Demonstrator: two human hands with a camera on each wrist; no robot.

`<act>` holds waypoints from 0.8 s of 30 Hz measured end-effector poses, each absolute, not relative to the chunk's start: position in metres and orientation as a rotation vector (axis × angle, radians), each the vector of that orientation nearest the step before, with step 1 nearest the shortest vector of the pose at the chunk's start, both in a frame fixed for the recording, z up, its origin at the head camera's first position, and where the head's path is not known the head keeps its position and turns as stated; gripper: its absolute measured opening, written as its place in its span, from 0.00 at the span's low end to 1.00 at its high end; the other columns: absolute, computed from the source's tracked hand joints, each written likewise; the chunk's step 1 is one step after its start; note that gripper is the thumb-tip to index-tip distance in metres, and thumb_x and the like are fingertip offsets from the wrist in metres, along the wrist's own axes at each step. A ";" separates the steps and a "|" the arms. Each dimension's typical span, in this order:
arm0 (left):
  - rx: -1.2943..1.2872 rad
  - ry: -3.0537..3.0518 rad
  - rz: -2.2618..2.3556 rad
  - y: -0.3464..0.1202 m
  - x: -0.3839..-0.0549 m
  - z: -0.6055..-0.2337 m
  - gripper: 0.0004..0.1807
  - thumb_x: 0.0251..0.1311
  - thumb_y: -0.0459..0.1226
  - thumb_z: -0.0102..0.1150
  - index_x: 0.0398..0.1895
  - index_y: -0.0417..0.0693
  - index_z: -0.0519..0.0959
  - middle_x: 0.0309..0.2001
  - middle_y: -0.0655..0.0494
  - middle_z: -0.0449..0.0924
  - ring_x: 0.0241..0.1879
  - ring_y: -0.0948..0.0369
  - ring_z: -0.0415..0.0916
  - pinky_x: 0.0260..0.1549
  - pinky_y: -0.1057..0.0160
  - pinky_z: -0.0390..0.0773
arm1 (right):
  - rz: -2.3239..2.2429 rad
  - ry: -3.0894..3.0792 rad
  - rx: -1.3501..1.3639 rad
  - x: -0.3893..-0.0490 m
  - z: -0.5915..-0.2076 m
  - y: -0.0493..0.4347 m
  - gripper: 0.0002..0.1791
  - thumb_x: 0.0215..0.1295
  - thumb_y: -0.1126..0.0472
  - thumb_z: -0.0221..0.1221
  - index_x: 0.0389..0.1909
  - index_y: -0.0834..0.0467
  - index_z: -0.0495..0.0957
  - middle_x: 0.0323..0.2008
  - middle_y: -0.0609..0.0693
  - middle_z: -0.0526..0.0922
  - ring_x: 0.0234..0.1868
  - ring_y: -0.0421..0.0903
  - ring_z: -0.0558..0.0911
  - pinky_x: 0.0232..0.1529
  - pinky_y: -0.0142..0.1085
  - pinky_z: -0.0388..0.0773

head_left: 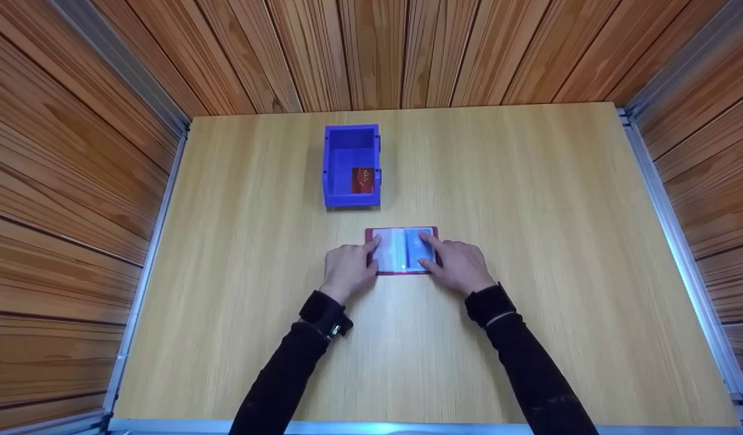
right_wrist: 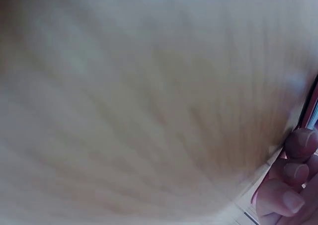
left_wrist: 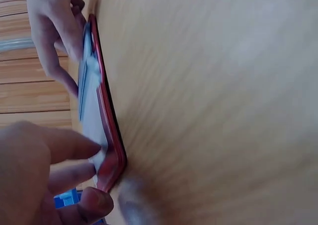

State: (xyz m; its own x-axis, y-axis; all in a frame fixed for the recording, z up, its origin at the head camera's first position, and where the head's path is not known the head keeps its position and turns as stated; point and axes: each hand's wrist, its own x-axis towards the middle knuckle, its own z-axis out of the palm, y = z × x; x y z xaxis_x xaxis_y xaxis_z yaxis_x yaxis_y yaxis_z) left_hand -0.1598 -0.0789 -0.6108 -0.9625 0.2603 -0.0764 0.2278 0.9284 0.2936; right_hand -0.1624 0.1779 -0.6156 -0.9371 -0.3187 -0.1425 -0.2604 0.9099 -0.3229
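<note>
A red-covered card holder (head_left: pixel 399 251) lies spread on the table, its clear sleeves facing up; the right-hand sleeves look bluer. My left hand (head_left: pixel 350 266) holds its left side, thumb and index finger on the edge and page. On the right side, my right hand (head_left: pixel 462 266) grips the other half, with thumb and index finger over the sleeves. In the left wrist view, the fingers of my left hand (left_wrist: pixel 54 170) bend at the red corner. The right wrist view catches curled fingertips (right_wrist: pixel 296 171) beside the cover edge (right_wrist: pixel 309 103); the rest is cut off.
Behind the card holder stands a blue plastic bin (head_left: pixel 352 200) with a dark red card (head_left: pixel 363 180) inside, bearing gold-coloured marks. Wooden plank walls (head_left: pixel 371 54) and metal rails (head_left: pixel 679 241) bound the wooden table (head_left: pixel 559 211).
</note>
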 end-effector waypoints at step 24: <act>0.378 2.873 0.437 -0.081 -0.163 -0.609 0.30 0.69 0.49 0.61 0.73 0.62 0.72 0.16 0.62 0.55 0.17 0.61 0.53 0.19 0.62 0.54 | -0.553 2.957 -0.692 -0.160 -0.613 0.205 0.28 0.66 0.47 0.69 0.62 0.55 0.82 0.21 0.44 0.68 0.24 0.41 0.62 0.28 0.36 0.58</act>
